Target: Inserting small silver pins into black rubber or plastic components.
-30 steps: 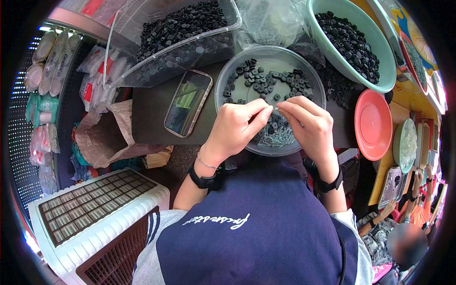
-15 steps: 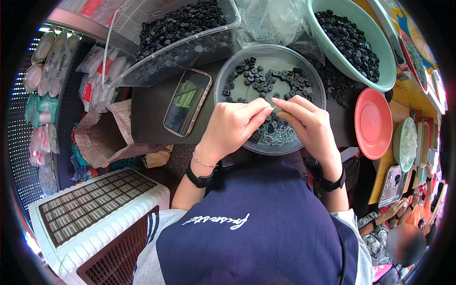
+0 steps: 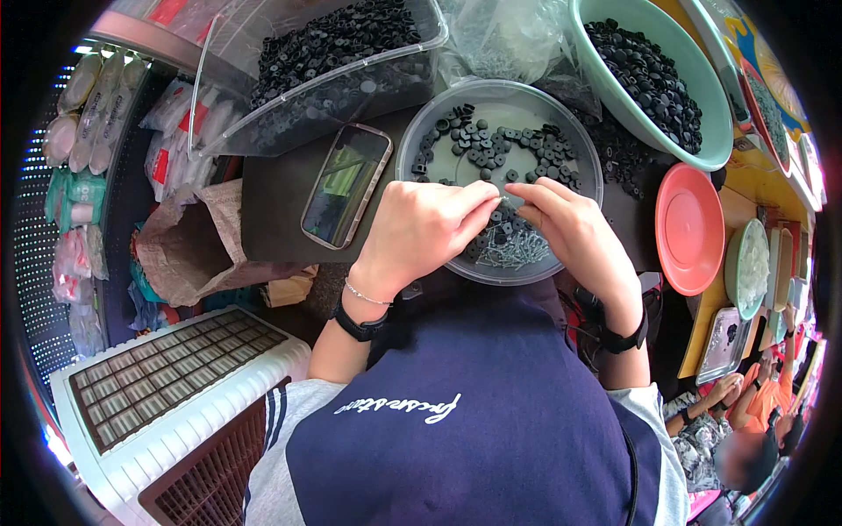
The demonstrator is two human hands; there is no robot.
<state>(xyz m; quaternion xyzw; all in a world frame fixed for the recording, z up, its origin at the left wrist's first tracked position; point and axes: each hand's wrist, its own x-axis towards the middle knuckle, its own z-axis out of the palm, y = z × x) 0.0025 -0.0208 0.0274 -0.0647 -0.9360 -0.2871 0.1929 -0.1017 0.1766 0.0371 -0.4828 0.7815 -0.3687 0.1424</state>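
Observation:
Over a round clear plastic tub (image 3: 584, 116), my two hands meet with fingertips close together. My left hand (image 3: 419, 226) is closed in a pinch of thumb and forefinger. What it pinches is too small to name; a pale, thin tip shows there. Curled toward it from the other side is my right hand (image 3: 581, 230), its thumb and fingers closed, their contents mostly hidden. Small round black plastic pieces (image 3: 488, 156), some with a centre hole, lie scattered in the tub. A heap of silvery screws (image 3: 516, 249) sits at its near side, below my fingers.
A phone (image 3: 348, 186) lies left of the tub on the dark table. Behind are a clear bin (image 3: 326, 88) of black pieces and a plastic bag (image 3: 504, 39). A green basin (image 3: 715, 145) and red plate (image 3: 690, 230) stand right. Other people work at far right.
The dark piece between my fingertips no longer shows; a pale tip shows there instead. My right wrist has shifted slightly outward, and both hands stay over the tub.

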